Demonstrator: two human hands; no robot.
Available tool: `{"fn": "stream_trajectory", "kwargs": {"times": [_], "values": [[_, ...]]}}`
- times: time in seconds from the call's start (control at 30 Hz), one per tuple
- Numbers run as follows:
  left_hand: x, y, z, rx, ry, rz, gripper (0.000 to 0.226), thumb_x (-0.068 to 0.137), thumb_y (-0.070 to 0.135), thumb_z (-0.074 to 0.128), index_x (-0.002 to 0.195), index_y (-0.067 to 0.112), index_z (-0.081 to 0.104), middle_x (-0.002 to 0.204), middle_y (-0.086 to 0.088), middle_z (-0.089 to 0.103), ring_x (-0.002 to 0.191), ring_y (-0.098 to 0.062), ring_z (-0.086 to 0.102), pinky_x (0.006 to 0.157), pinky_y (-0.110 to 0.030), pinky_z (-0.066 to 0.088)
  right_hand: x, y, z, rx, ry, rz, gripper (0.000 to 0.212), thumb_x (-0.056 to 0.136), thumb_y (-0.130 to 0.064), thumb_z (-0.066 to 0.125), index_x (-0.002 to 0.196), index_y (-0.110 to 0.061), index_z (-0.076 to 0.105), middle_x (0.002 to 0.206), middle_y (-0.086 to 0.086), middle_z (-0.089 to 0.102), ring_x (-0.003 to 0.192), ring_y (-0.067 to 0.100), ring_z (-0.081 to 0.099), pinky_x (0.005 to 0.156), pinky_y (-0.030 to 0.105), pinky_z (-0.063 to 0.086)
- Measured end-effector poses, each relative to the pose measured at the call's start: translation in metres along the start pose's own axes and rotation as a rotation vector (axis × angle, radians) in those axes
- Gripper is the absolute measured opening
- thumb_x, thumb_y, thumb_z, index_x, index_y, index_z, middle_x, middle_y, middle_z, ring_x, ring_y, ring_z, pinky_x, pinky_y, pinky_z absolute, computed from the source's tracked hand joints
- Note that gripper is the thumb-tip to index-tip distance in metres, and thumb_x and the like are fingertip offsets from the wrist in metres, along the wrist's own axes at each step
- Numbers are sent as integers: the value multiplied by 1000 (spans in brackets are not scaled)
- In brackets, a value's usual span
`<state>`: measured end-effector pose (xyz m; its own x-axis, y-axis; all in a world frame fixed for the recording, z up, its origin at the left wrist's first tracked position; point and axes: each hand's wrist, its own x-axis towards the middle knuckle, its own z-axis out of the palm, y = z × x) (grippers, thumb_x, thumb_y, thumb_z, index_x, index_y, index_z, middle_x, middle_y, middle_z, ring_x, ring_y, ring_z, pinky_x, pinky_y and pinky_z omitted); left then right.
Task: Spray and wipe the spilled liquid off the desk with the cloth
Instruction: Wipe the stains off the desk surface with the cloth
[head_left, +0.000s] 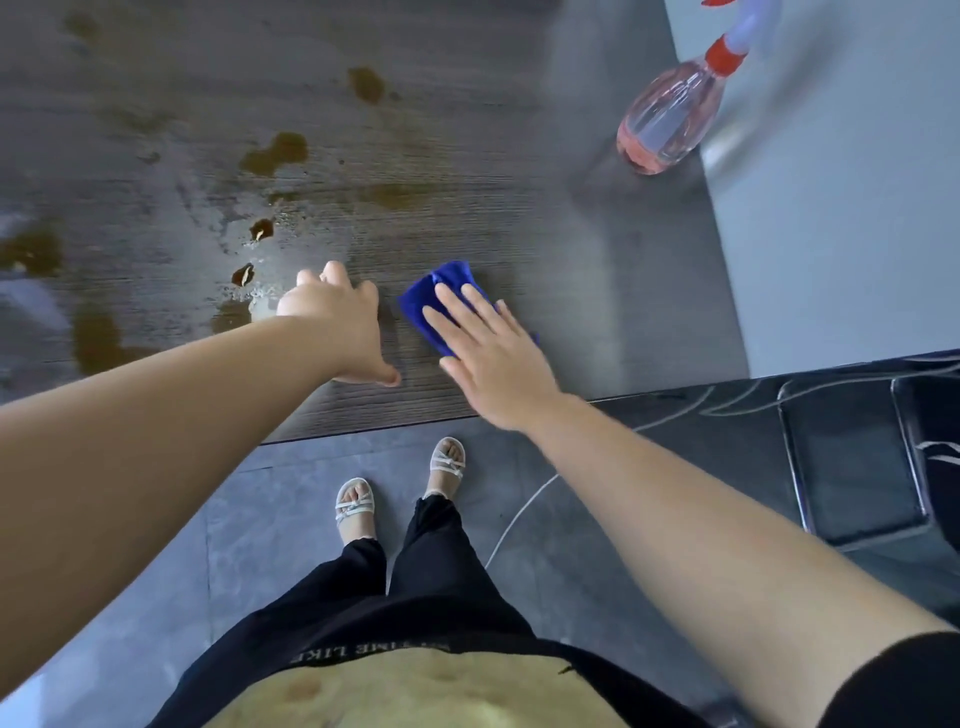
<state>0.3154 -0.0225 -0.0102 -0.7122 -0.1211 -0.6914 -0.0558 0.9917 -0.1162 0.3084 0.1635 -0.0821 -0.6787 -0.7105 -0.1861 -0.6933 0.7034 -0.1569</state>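
Nearest you, on your side of the cloth (441, 288), your feet in white sandals (356, 506) stand on the grey floor (260, 519) at the front edge of the desk (519, 208). The blue cloth lies flat on the desk close to that edge. Your right hand (498, 364) rests palm-down on it. The fingers (457, 309) are straight and slightly spread, lying across the cloth's near half, and its far corner pokes out past the fingertips. Your left hand (337, 322) sits just left of the cloth, apart from it. It is propped on the desk and holds nothing, its fingers loosely bent and its thumb touching the surface. The spilled liquid (275, 153) lies in brown puddles and wet streaks left of the cloth and beyond it. None of it is under the cloth. Well beyond the cloth to the right, the spray bottle (665, 124) with pink fluid and a red collar stands by the pale wall (831, 208).
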Motion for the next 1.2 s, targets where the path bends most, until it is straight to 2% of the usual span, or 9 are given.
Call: {"fn": "stream_trajectory", "kwargs": {"times": [0.07,0.23,0.37,0.47,0.7,0.93,1.0,1.13,1.2], "values": [[0,-2,2,-10,4,3,97,67,74,61,136,13,31,131,-14,31,120,-33,36,74,-36,44,9,23,-5,-42,4,27,52,97,-34,29,147,-20,30,156,3,22,143,25,21,111,51,23],[0,-4,12,-44,42,8,100,68,73,62,139,13,26,137,-13,26,125,-32,30,82,-38,45,76,-10,-16,117,59,642,57,102,-38,25,151,-21,2,159,2,-8,146,24,-5,118,45,2],[0,-17,18,-84,69,59,99,67,69,66,141,16,26,143,-12,21,131,-33,23,91,-42,44,37,-45,2,81,61,273,55,98,-36,27,150,-18,19,158,5,11,145,28,9,115,46,12],[0,-28,22,-106,86,110,98,68,68,65,143,19,25,146,-11,18,132,-33,20,94,-44,42,15,-14,-1,51,16,52,55,94,-35,26,147,-18,31,156,3,22,143,27,19,113,49,19],[2,-34,24,-139,93,141,101,69,70,63,146,22,21,147,-10,18,134,-32,17,97,-44,41,95,-11,-17,116,80,663,54,102,-35,26,151,-23,6,159,-1,-4,146,23,-3,116,46,3],[3,-42,23,-121,76,183,101,69,71,61,148,24,18,148,-9,16,133,-31,18,94,-45,45,9,-23,2,31,40,119,52,96,-34,27,145,-19,34,154,3,27,142,28,23,111,52,22],[3,-44,22,-121,67,192,102,69,71,61,148,25,16,148,-8,15,134,-31,17,93,-45,46,21,-6,-5,19,25,186,51,99,-34,26,148,-21,26,157,1,18,144,26,15,113,52,17],[3,-44,22,-114,77,193,106,66,73,63,149,25,16,148,-8,15,134,-32,17,96,-45,44,79,-14,-14,89,71,568,55,101,-40,25,151,-22,11,159,-2,1,146,23,-1,117,47,5],[3,-43,23,-105,85,187,108,63,74,63,148,26,17,147,-8,17,133,-31,18,95,-45,43,77,-29,-9,100,88,536,56,100,-42,26,151,-19,14,159,-1,5,146,24,2,117,44,6]]}}
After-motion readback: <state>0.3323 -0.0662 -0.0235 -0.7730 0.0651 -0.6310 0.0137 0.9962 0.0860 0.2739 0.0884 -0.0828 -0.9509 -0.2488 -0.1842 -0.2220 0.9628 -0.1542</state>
